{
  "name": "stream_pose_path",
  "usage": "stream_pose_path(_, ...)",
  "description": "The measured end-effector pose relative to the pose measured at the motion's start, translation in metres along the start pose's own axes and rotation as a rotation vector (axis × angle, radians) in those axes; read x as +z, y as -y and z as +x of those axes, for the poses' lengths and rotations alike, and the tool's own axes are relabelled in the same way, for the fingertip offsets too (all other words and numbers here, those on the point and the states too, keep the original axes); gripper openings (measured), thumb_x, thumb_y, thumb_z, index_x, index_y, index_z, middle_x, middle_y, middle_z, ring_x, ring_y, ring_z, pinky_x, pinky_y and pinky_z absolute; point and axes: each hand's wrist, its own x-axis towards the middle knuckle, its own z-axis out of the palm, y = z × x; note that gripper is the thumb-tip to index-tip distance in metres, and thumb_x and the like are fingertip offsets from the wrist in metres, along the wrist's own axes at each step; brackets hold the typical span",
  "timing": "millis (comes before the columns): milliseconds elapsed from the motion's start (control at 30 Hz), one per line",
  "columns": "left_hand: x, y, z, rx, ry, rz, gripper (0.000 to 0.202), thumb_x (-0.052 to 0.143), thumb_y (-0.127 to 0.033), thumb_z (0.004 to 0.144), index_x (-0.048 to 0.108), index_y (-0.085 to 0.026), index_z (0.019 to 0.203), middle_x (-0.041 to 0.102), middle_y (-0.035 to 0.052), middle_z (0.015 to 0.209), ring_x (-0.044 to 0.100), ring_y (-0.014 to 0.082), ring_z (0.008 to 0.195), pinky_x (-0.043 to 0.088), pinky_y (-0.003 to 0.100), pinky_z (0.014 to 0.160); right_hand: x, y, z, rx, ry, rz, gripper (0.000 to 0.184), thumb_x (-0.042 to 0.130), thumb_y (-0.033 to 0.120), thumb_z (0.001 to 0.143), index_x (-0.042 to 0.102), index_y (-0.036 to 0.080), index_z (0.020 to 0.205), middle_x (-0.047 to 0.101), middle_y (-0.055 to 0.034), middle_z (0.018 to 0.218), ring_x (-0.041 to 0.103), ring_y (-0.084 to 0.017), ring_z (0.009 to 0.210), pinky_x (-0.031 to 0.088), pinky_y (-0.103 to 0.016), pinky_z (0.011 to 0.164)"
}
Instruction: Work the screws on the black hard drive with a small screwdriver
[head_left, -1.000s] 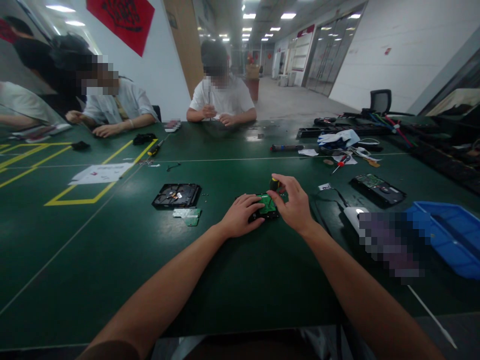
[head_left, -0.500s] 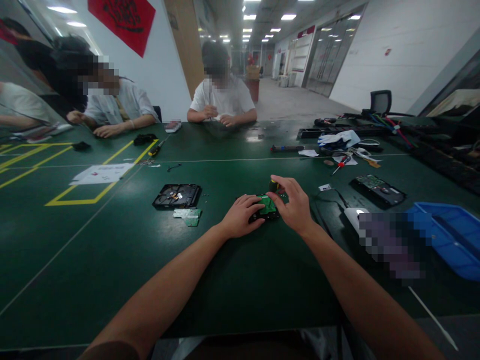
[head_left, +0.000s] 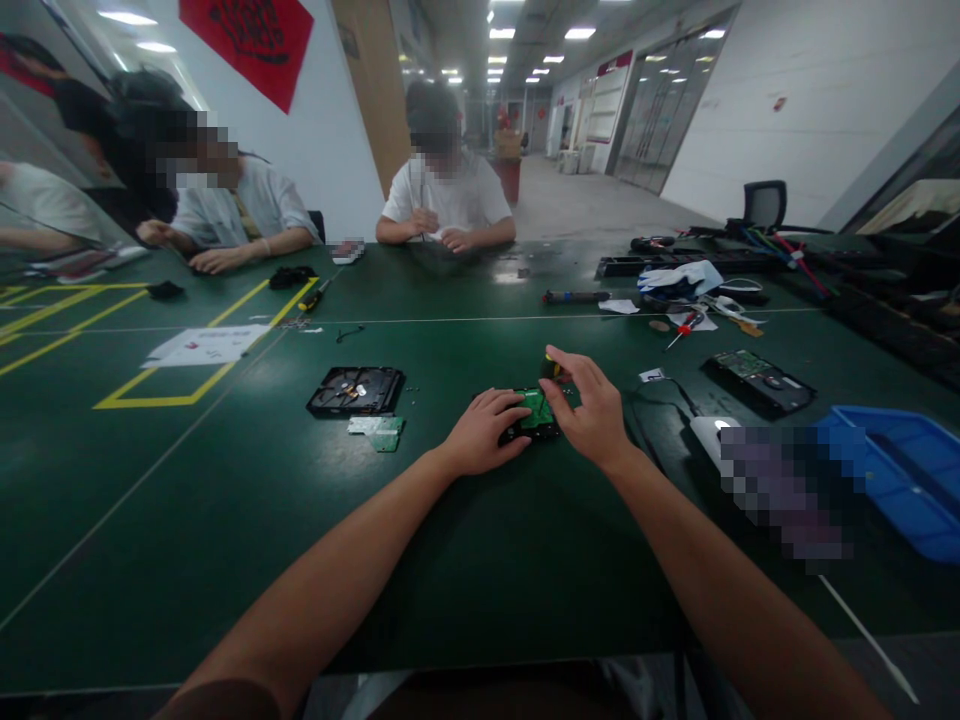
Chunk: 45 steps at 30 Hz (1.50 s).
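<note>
In the middle of the table lies a hard drive (head_left: 534, 408) with its green circuit board facing up. My left hand (head_left: 486, 432) grips its left side, fingers across the top and thumb along the near edge. My right hand (head_left: 591, 405) is closed around the handle of a small black-and-yellow screwdriver (head_left: 551, 367), held upright over the board's right part. I cannot clearly see where its tip meets the board. To the left sits a second hard drive (head_left: 355, 390), and a detached circuit board (head_left: 377, 433) lies in front of it, with tiny screws nearby.
At right are a third hard drive (head_left: 759, 382), a white power strip (head_left: 709, 435) with a cable and a blue tray (head_left: 900, 490). A red screwdriver (head_left: 684, 328) and gloves (head_left: 682, 280) lie further back. Co-workers (head_left: 446, 200) sit across the green table (head_left: 450, 580).
My right hand has shifted very slightly with the screwdriver, its fingers a little differently set on the handle. My left hand and the hard drive stay in place.
</note>
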Motion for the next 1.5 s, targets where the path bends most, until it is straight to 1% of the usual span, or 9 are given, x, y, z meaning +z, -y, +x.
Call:
stream_pose_path(100, 0.0003, -0.0004, 0.0, 0.001, -0.01, -0.004, 0.048, 0.069, -0.045, 0.098, 0.062, -0.026, 0.142, 0.059, 0.0126, 0.151, 0.052, 0.0356, 0.144, 0.038, 0.065, 0.123, -0.0002, 0.0004, 0.0006, 0.005, -0.019, 0.007, 0.046, 0.067, 0.029, 0.1, 0.059, 0.034, 0.145, 0.066, -0.0077, 0.122, 0.068, -0.025, 0.106, 0.062, -0.046, 0.093)
stream_pose_path(200, 0.0005, -0.0003, -0.0002, 0.01, -0.01, 0.004, 0.048, 0.069, -0.045, 0.098, 0.061, -0.025, 0.142, 0.06, 0.0129, 0.15, 0.052, 0.0352, 0.144, 0.038, 0.064, 0.123, -0.0005, 0.0011, 0.0015, 0.023, -0.048, 0.003, 0.042, 0.068, 0.029, 0.1, 0.063, 0.035, 0.141, 0.064, -0.007, 0.116, 0.068, -0.024, 0.101, 0.062, -0.045, 0.091)
stream_pose_path(333, 0.0011, 0.0006, -0.0006, 0.005, -0.003, 0.014, 0.049, 0.069, -0.045, 0.098, 0.061, -0.025, 0.142, 0.059, 0.0129, 0.15, 0.052, 0.0353, 0.144, 0.038, 0.064, 0.123, -0.0007, 0.0021, 0.0021, 0.015, -0.032, 0.006, 0.043, 0.063, 0.025, 0.102, 0.061, 0.036, 0.144, 0.067, -0.0068, 0.12, 0.069, -0.024, 0.1, 0.061, -0.046, 0.092)
stream_pose_path(500, 0.001, 0.0001, -0.0005, 0.004, -0.01, 0.003, 0.048, 0.07, -0.044, 0.097, 0.062, -0.025, 0.14, 0.06, 0.0128, 0.15, 0.052, 0.0356, 0.144, 0.038, 0.064, 0.123, -0.0002, 0.0024, 0.0021, -0.003, 0.0, 0.007, 0.048, 0.055, 0.021, 0.104, 0.057, 0.037, 0.149, 0.068, -0.007, 0.125, 0.068, -0.025, 0.111, 0.059, -0.047, 0.098)
stream_pose_path(600, 0.0004, -0.001, 0.0001, 0.009, -0.015, -0.003, 0.047, 0.069, -0.044, 0.098, 0.062, -0.025, 0.14, 0.06, 0.0129, 0.149, 0.053, 0.0356, 0.143, 0.038, 0.064, 0.122, 0.0001, 0.002, 0.0021, -0.01, -0.004, 0.009, 0.047, 0.053, 0.02, 0.104, 0.057, 0.037, 0.148, 0.068, -0.0068, 0.127, 0.068, -0.025, 0.114, 0.058, -0.048, 0.101)
stream_pose_path(900, -0.0002, -0.0003, -0.0003, 0.013, -0.011, 0.008, 0.048, 0.069, -0.045, 0.098, 0.062, -0.024, 0.141, 0.06, 0.0138, 0.149, 0.053, 0.0357, 0.143, 0.039, 0.064, 0.122, -0.0021, -0.0002, 0.001, 0.006, -0.018, 0.014, 0.042, 0.065, 0.025, 0.1, 0.06, 0.033, 0.141, 0.064, -0.0084, 0.123, 0.069, -0.024, 0.099, 0.062, -0.045, 0.086)
stream_pose_path(1100, 0.0015, 0.001, -0.0003, 0.022, -0.021, 0.01, 0.048, 0.069, -0.045, 0.098, 0.062, -0.024, 0.14, 0.06, 0.0133, 0.149, 0.053, 0.035, 0.142, 0.039, 0.063, 0.122, -0.0019, 0.0009, 0.0016, -0.002, 0.008, 0.008, 0.045, 0.057, 0.019, 0.103, 0.057, 0.033, 0.145, 0.069, -0.0076, 0.126, 0.069, -0.025, 0.105, 0.061, -0.048, 0.094)
stream_pose_path(1300, 0.0015, 0.0009, -0.0005, 0.019, -0.014, 0.004, 0.048, 0.068, -0.045, 0.098, 0.061, -0.024, 0.141, 0.06, 0.0132, 0.149, 0.053, 0.0348, 0.143, 0.039, 0.064, 0.122, -0.002, 0.0009, 0.0011, 0.005, -0.01, 0.003, 0.044, 0.061, 0.021, 0.101, 0.059, 0.033, 0.144, 0.07, -0.008, 0.127, 0.071, -0.025, 0.104, 0.061, -0.049, 0.095)
stream_pose_path(1500, 0.0006, 0.0005, -0.0008, 0.01, -0.011, 0.0, 0.047, 0.069, -0.046, 0.098, 0.062, -0.025, 0.14, 0.06, 0.013, 0.149, 0.053, 0.035, 0.143, 0.038, 0.063, 0.123, -0.0017, 0.0016, 0.0004, 0.032, 0.014, 0.022, 0.043, 0.056, 0.019, 0.103, 0.058, 0.031, 0.144, 0.071, -0.0079, 0.128, 0.071, -0.024, 0.107, 0.061, -0.048, 0.097)
